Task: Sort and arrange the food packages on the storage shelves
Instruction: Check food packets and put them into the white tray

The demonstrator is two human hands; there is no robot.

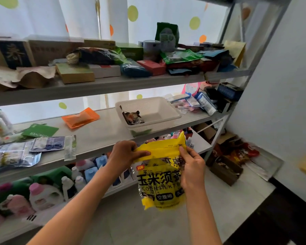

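Yellow tea pouch (162, 181) hangs upright at lower centre of frame, long axis vertical, held in the air in front of the shelving, below the front edge of the middle shelf (99, 131). Its top flap is folded over and runs roughly level between the two hands.

Left hand (125, 154) pinches the flap's left end, thumb lying along the fold, fingers curled behind. Right hand (192, 167) grips the right end and upper right side of the pouch, fingers wrapped round it. Both hands equally near; neither is free.

White basket (168, 112) sits on the middle shelf directly above and behind the pouch, one dark wrapped packet (132, 117) inside. Orange packet (80, 117) lies further left on the same shelf.

Judgement: likely destination is up and forward, a short lift to the shelf or the basket.
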